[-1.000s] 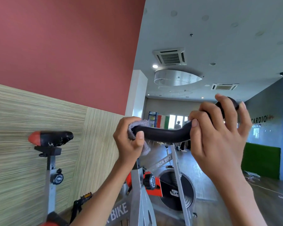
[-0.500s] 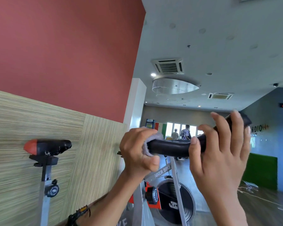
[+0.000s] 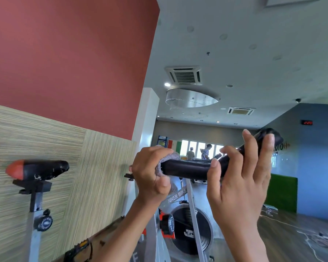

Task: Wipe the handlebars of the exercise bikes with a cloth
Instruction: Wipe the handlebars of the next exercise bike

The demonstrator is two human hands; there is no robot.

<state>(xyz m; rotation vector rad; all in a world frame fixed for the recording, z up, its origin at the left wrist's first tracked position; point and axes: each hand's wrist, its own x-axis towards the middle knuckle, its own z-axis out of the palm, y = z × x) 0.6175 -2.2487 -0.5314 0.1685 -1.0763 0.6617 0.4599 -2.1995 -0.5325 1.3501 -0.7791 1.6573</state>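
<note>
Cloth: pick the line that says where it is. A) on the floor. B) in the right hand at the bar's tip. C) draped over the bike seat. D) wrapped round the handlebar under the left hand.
D: the grey cloth bunches out from under the left hand, round the handlebar; the right hand grips bare bar.

Both hands grip the black handlebar [image 3: 187,168]: left hand [image 3: 150,176] through a grey cloth [image 3: 166,161], right hand [image 3: 240,173] bare.
</note>
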